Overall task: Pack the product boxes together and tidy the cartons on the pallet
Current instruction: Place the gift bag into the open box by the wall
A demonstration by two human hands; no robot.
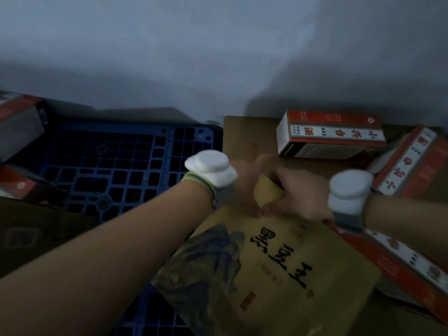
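A large tan box (278,267) printed with black calligraphy and a dark mountain picture fills the lower middle, tilted. My left hand (244,187) and my right hand (295,195) meet at its far end and both grip that edge. The box partly overhangs the blue plastic pallet (116,166). Behind my hands, a red and white product box (329,137) lies on a brown carton (244,139). A second red and white box (409,163) leans at the right. A third (412,263) lies under my right forearm.
A grey wall (218,57) closes off the back. More red boxes (19,124) sit at the left edge of the pallet, with a dark carton (36,234) in the lower left. Open pallet grid shows at the centre left.
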